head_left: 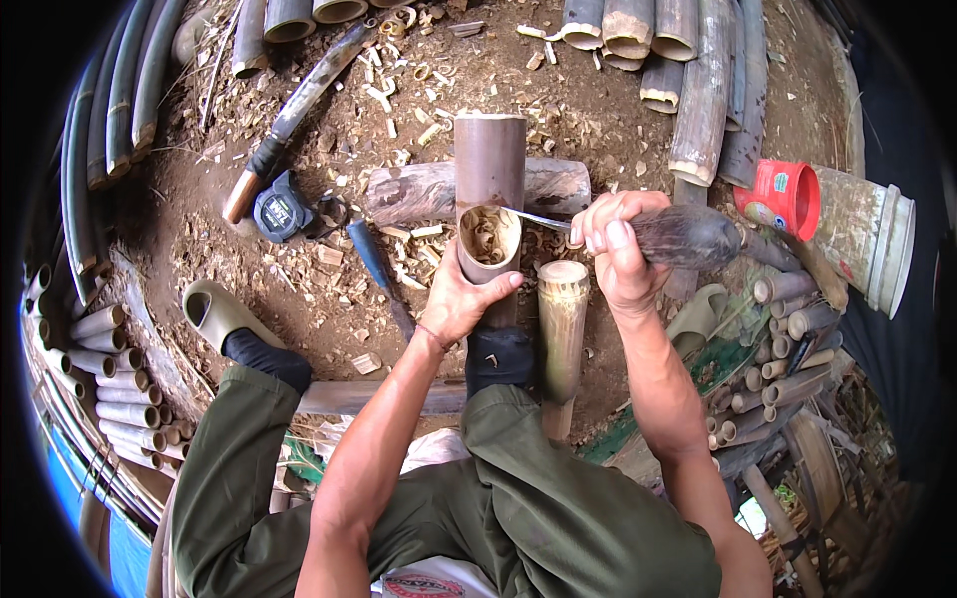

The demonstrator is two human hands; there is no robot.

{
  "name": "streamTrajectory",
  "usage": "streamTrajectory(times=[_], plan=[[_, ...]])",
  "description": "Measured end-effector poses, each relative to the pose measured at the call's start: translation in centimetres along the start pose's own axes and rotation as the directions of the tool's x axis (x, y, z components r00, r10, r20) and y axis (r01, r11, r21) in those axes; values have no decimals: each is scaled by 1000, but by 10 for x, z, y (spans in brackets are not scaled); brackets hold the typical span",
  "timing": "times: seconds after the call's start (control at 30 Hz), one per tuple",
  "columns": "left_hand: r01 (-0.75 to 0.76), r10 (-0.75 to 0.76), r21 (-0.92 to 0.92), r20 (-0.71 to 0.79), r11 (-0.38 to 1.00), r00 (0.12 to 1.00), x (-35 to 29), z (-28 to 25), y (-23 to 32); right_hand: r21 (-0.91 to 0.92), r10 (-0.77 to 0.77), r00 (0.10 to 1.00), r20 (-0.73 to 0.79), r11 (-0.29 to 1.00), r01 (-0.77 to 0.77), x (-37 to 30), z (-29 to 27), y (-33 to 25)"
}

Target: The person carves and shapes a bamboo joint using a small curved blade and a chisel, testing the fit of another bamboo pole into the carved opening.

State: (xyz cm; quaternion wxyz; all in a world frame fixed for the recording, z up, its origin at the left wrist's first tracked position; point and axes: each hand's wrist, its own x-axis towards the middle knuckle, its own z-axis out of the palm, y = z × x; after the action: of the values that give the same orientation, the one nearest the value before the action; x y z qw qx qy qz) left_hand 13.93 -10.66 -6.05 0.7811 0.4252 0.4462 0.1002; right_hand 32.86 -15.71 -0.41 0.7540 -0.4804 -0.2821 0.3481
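Note:
A thick brown bamboo section (489,159) points away from me, with an oval hole cut in its upper side and pale shavings inside. My left hand (465,304) is wrapped round its near part, just below the hole, thumb across the front. In my right hand (626,249) is a thin-bladed knife with a bulky dark handle (688,237); its blade tip is at the hole's upper right edge. A horizontal bamboo log (419,191) lies beneath the section. Beside the section, to the right, is a club-shaped wooden mallet (563,324).
A machete (299,115), a tape measure (282,207) and a blue-handled tool (370,254) lie on the dirt floor at left among shavings. A red container (780,197) and a dirty bucket (865,239) lie at right. Bamboo pieces (130,409) are piled around the sides.

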Motion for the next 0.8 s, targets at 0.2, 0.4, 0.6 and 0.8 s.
streamTrajectory(times=[0.2, 0.4, 0.6, 0.8], plan=[[3, -3, 13, -16, 1000, 1000, 1, 2, 1, 101, 129, 963, -236, 989, -108, -7, -7, -4], [23, -23, -13, -1, 1000, 1000, 3, -1, -1, 196, 325, 847, -421, 944, -264, -11, -19, -2], [53, -48, -66, 84, 996, 995, 9, -9, -4, 117, 260, 887, -381, 966, -232, -17, -9, -10], [147, -98, -220, 217, 964, 971, 5, -17, 8, -394, -85, 837, 541, 854, 341, -55, 26, -36]])
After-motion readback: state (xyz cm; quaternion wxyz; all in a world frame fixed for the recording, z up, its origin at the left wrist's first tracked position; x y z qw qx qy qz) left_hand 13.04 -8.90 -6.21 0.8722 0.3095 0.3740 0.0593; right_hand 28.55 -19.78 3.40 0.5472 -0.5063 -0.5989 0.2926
